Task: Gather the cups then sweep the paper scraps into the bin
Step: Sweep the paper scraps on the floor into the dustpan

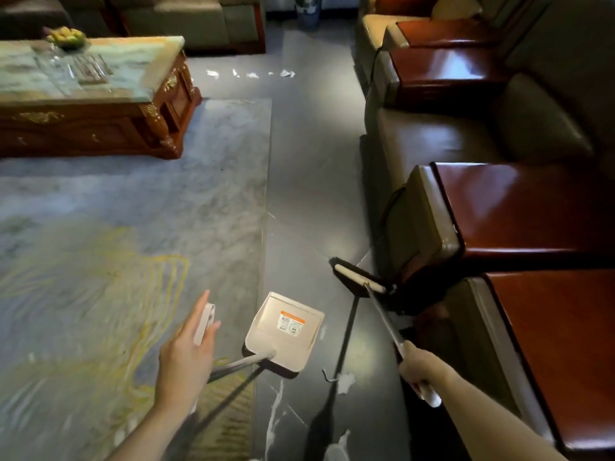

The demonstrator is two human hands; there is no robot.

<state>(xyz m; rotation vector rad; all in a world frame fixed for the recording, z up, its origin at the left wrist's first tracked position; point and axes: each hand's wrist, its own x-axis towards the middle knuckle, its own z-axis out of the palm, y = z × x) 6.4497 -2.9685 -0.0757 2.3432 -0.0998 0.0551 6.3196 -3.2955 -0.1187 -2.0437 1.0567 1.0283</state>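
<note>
Coffee table: a carved dark-wood coffee table [100,128] with a pale marble top stands far left; a bowl [66,39] of yellow-green fruit sits on it.
Rug: a grey-blue rug [116,211] with yellow line patterns covers the left part of the floor.
Left hand: the left hand [186,354] is over the rug's near edge. It pinches the white grip at the top of the dustpan's handle between the thumb and fairly straight fingers.
Dustpan: the long-handled beige plastic dustpan [286,331], with an orange-and-white label, is tilted over the dark glossy floor [309,181] just beside the rug's edge. Whether it touches the floor cannot be told.
Paper scraps: white paper scraps [346,382] lie on the floor just right of the dustpan and between the two hands. More lie in a row far ahead, beyond the rug.
Broom: a broom [359,277] with black bristles, a white head and a silver shaft is angled down beside a sofa's base.
Right hand: the right hand [416,367] is wrapped round the broom's shaft near its white end.
Sofas: olive leather sofas [532,134] with glossy red-brown wooden armrests line the right side.
</note>
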